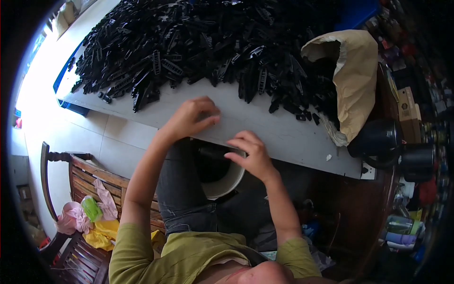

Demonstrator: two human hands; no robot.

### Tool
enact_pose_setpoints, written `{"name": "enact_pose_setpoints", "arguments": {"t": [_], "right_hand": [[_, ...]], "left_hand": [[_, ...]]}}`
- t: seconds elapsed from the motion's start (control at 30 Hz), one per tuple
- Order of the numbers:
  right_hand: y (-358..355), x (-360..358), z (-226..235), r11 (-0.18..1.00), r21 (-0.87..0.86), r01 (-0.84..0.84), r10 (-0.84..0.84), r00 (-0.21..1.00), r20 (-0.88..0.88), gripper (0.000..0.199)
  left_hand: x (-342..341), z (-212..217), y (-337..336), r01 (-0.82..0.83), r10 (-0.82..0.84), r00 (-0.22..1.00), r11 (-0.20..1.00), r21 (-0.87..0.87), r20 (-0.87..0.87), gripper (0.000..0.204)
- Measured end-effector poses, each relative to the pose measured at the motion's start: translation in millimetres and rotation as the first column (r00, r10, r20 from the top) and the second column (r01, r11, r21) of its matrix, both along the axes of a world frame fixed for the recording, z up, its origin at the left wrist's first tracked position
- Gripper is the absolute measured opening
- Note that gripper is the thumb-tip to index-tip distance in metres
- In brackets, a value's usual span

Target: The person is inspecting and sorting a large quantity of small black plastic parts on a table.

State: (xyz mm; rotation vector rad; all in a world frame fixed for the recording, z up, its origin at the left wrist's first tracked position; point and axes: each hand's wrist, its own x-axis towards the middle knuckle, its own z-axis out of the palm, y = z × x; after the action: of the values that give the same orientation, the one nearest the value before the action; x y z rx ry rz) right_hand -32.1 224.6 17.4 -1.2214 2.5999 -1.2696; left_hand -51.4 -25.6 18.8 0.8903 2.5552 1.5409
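Head view: a person sits at a white table point(283, 135) and looks down over both forearms.
Left hand point(191, 118): at about 10 o'clock from the picture's middle, resting on the table's near strip, fingers curled and pinched together; whether a part sits between them I cannot tell.
Right hand point(253, 154): at the table's near edge, just past 5 o'clock from the left hand, fingers bent downward over the bucket point(227, 182); it looks empty, though the palm is hidden.
Black plastic parts point(203, 42): a deep heap filling the table's far half, from 10 to 2 o'clock, its nearest pieces just beyond the left hand.
Bucket: pale, between the knees, below the table edge, dark inside.
Paper sack point(352, 75): brown, slumped open at 2 o'clock, parts spilling out of it.
Bench point(80, 189): wooden, at 8 o'clock, with coloured cloths on it.
Doing it well, as I judge: draw single pieces from the heap's near fringe, keep the pinch light, and release squarely over the bucket's mouth so nothing catches the rim.
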Motion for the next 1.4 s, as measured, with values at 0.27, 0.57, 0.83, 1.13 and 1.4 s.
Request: {"name": "enact_pose_setpoints", "arguments": {"t": [0.27, 0.57, 0.83, 1.13, 1.4], "right_hand": [[123, -73, -27, 0.645, -0.021, 0.764, -0.732, 0.61, -0.302, 0.033], [87, -53, -21, 0.727, 0.062, 0.683, -0.659, 0.721, -0.216, 0.029], [51, -28, -16, 0.779, -0.201, 0.594, -0.589, 0.803, 0.091, 0.027], [52, -15, -9, 0.82, 0.061, 0.569, -0.551, 0.813, -0.188, 0.024], [30, -16, -8, 0.943, -0.024, 0.331, -0.332, 0.942, -0.049, 0.029]], "left_hand": [[-53, 1, 69, -0.482, 0.379, 0.823, 0.861, -0.165, -0.424, 0.038], [-62, -2, 69, -0.468, 0.158, 0.771, 0.798, -0.38, -0.617, 0.027], [-59, 2, 65, -0.375, 0.017, 0.794, 0.8, -0.468, -0.608, 0.022], [-6, -3, 56, -0.385, 0.323, 0.91, 0.891, 0.24, 0.262, 0.025], [4, -19, 56, -0.21, 0.21, 0.977, 0.978, 0.019, -0.041, 0.024]]}}
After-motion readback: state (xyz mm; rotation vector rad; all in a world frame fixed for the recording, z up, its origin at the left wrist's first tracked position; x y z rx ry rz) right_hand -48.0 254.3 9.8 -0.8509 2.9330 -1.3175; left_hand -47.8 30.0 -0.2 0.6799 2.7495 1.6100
